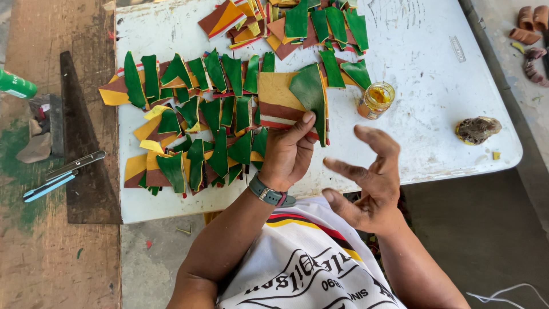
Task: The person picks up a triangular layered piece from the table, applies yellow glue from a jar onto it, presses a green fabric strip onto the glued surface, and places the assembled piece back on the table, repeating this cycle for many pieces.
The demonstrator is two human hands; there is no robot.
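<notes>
White and scratched, the counter (434, 63) fills most of the view, with a worn wooden bench to its left and bare floor to its right. A striped piece (280, 103) of yellow, brown and red material with a green leaf-shaped flap is held at the counter's near middle by the left hand (289, 154), whose fingers (301, 127) are clamped on its lower edge. The right hand (372, 177) is held just beside it, above the counter's near edge, its fingers spread apart and holding nothing. Many similar pieces (194, 126), each with a green flap, are laid in overlapping rows to the left, so much of the work is judged done; a looser heap (297, 26) at the far edge seems left to handle. A small glass jar (376, 100) of amber glue is set just right of the held piece, and a dirty lump (478, 129) lies further right. Metal tools (63, 174) rest on the bench.
</notes>
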